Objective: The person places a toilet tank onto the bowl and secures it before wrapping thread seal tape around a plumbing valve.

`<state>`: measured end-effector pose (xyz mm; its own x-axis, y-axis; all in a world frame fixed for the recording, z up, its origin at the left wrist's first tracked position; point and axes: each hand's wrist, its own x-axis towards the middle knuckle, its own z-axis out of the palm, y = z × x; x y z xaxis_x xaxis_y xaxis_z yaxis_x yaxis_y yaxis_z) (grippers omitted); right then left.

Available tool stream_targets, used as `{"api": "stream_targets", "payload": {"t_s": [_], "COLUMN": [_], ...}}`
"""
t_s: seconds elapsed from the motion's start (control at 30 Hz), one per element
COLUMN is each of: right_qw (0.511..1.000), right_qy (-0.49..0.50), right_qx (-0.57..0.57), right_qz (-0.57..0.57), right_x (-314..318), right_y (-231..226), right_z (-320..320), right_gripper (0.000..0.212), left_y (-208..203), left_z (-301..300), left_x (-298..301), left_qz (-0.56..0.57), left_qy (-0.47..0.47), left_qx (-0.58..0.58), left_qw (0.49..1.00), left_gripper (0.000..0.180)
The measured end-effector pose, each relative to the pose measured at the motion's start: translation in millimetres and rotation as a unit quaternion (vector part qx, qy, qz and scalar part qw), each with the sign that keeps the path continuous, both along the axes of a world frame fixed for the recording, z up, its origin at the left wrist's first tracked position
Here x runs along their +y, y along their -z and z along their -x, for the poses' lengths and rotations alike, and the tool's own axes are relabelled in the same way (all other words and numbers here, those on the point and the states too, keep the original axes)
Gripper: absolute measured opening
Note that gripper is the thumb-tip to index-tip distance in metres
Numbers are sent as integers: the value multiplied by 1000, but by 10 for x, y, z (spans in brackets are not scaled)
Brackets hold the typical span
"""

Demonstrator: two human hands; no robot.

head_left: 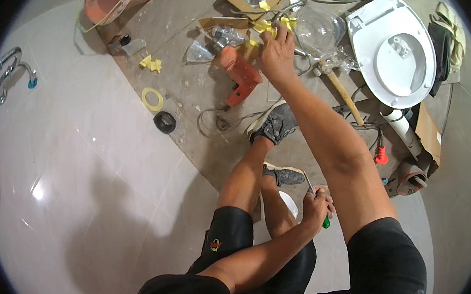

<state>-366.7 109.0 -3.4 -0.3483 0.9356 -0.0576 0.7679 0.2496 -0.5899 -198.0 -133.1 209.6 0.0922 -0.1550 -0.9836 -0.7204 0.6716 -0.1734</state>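
My left hand [316,208] is closed around a screwdriver [326,222] with a green handle; its metal shaft points up toward my shoe. My right hand [278,55] reaches far forward, fingers bent and apart over yellow scraps [263,25] on the floor. Whether a fingertip touches one of them I cannot tell. Just left of that hand lies a red-orange power drill [240,76]. A clear plastic bag [320,27] spreads to its right, with a flexible metal hose [290,9] beside it. Nearby rests a hammer [342,91] with a wooden handle.
At right lies a white toilet seat [360,40]. Around it are a white pipe [403,128], a red-handled tool [381,155] and cardboard [429,132]. A pink bucket [108,8], yellow ring [152,99] and black tape roll [164,122] are leftward. A chrome faucet [11,73] is on the left wall.
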Motion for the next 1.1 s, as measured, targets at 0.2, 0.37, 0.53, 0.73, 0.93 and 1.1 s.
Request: {"api": "stream_targets", "payload": {"t_s": [0.2,0.37,0.53,0.73,0.93,1.1], "right_qw": [981,980,979,646,350,258], "right_qy": [-111,-77,159,705,765,770], "right_qx": [-133,-172,100,234,502,548], "right_qz": [88,61,80,174,200,202], "right_x": [657,317,33,263,168,102], "right_y": [361,396,339,433,591,858], "right_z": [-99,-389,-680,-1445,-2548,-2971], "right_gripper": [30,36,33,26,47,29], "left_y": [-5,-40,-1,192,86,11], "left_z": [-8,65,33,-136,-122,-125], "left_x": [23,215,181,-81,30,76], "left_qz": [9,0,-14,-37,2,-16], "left_qy": [44,66,64,30,97,107], "left_qx": [-25,-24,-13,37,14,-9], "left_qw": [999,998,998,998,995,994], "left_gripper": [28,28,26,18,17,22]}}
